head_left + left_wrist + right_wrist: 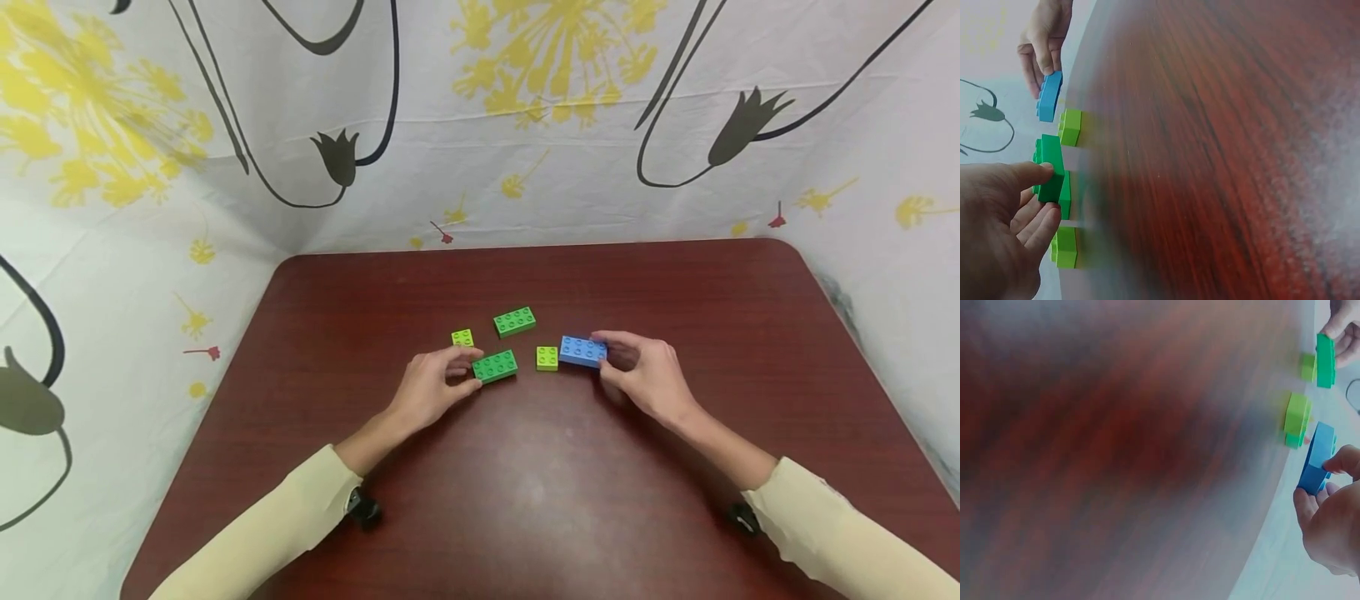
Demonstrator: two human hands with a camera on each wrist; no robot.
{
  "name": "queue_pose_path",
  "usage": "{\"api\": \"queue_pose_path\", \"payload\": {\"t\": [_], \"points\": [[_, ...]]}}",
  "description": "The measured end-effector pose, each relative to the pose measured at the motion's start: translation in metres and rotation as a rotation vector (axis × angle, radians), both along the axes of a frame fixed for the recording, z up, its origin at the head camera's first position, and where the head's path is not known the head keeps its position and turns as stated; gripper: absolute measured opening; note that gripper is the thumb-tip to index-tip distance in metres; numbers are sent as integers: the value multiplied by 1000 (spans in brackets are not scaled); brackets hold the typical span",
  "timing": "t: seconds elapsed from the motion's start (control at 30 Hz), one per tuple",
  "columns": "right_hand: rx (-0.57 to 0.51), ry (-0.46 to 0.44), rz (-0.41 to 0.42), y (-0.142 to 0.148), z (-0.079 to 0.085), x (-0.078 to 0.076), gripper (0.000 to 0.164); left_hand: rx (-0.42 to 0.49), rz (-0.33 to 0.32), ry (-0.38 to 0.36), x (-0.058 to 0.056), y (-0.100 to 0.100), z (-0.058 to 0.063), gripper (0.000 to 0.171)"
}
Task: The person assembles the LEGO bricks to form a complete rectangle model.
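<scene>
My left hand (pixel 474 369) pinches the near end of a green eight-stud brick (pixel 495 366) between thumb and fingers; the left wrist view shows the thumb on that green brick (pixel 1052 169). My right hand (pixel 602 357) grips the right end of a blue eight-stud brick (pixel 582 351), which shows again as the blue brick (pixel 1316 459) in the right wrist view. A small lime brick (pixel 547 358) lies between the two held bricks. Both held bricks look to be on or just above the table (pixel 525 500).
A second green brick (pixel 514 322) lies behind the group, and another small lime brick (pixel 462 337) sits just beyond my left hand. A white cloth with yellow flowers (pixel 525 125) walls the table at the back and both sides.
</scene>
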State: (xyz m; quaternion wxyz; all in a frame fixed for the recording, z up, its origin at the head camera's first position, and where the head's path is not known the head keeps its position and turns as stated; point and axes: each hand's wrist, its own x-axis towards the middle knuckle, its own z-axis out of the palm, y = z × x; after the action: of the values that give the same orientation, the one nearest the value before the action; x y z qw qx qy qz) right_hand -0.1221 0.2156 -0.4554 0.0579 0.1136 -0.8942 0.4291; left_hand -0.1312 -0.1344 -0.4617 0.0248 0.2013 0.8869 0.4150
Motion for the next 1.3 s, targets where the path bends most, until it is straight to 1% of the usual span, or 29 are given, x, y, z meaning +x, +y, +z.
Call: {"api": "queue_pose_path", "payload": {"t": [0.27, 0.43, 0.57, 0.8, 1.0, 1.3], "points": [[39, -12, 56, -9, -4, 22, 41, -42, -50, -4, 9, 1, 3, 42], [38, -31, 74, -16, -7, 30, 42, -58, -96, -20, 14, 3, 3, 41], [22, -39, 94, -21, -8, 33, 42, -63, -124, -23, 18, 4, 1, 40], [-13, -63, 132, -28, -10, 40, 41, -55, -154, -30, 23, 7, -4, 39], [-37, -74, 152, -31, -15, 43, 41, -64, -158, -39, 25, 9, -8, 39], [-70, -84, 167, -34, -20, 44, 41, -73, -168, -33, 24, 10, -8, 39]]}}
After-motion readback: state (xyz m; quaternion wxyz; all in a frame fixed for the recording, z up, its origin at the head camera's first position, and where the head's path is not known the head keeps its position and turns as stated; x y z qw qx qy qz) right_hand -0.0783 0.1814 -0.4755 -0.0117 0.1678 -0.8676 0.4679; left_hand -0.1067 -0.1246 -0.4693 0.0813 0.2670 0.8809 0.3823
